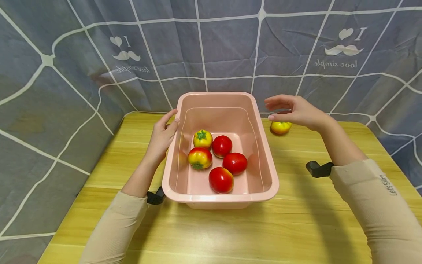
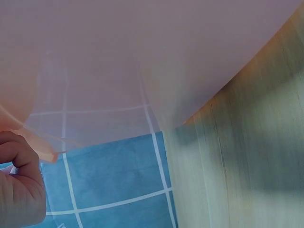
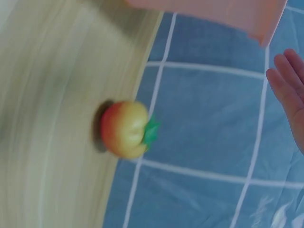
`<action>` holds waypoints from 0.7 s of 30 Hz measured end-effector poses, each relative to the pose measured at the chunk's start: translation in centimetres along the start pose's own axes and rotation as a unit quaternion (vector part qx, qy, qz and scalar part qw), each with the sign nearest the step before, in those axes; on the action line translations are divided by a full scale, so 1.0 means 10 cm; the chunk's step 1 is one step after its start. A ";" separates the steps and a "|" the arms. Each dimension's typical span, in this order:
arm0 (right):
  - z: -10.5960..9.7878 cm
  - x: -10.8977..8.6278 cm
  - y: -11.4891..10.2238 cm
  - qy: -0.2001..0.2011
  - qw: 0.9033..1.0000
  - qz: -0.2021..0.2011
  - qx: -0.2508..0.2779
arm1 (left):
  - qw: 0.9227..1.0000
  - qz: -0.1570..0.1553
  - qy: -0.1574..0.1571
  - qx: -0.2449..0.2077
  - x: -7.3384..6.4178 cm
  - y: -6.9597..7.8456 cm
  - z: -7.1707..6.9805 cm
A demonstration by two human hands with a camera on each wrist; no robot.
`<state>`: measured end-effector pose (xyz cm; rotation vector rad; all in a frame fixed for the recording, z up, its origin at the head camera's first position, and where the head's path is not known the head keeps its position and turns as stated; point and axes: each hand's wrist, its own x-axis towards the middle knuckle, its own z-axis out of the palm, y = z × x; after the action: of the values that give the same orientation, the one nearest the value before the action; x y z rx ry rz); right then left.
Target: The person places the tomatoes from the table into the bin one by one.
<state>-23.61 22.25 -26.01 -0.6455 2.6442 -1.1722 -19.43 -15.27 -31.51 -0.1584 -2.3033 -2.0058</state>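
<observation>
A pink plastic bin (image 1: 220, 198) stands at the middle of the table with several toy tomatoes inside, among them a red tomato (image 1: 221, 180) and a red-and-yellow tomato (image 1: 200, 158) with a green top. My left hand (image 1: 162, 138) holds the bin's left rim, thumb over the edge; in the left wrist view its fingers look curled by the rim. To the right of the bin, my right hand (image 1: 298, 112) hovers with relaxed fingers, nothing between them. Below it lies a yellow-red tomato (image 3: 124, 129) with a green top on the table, partly hidden by the hand in the head view.
The wooden table (image 1: 211, 238) ends at a grey-blue curtain (image 1: 227, 47) with white lines, which hangs behind and at the sides. Both wrists carry a black camera mount (image 1: 319, 169), close beside the bin on the left.
</observation>
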 end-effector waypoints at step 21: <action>-0.04 -0.28 0.76 0.082 0.992 0.096 0.027 | 1.000 -0.007 0.005 0.010 0.00 0.01 -0.01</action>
<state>-23.63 28.38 -31.40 -0.2875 2.7227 -1.2843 -19.41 -15.34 -31.43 -0.1298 -2.3233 -1.9855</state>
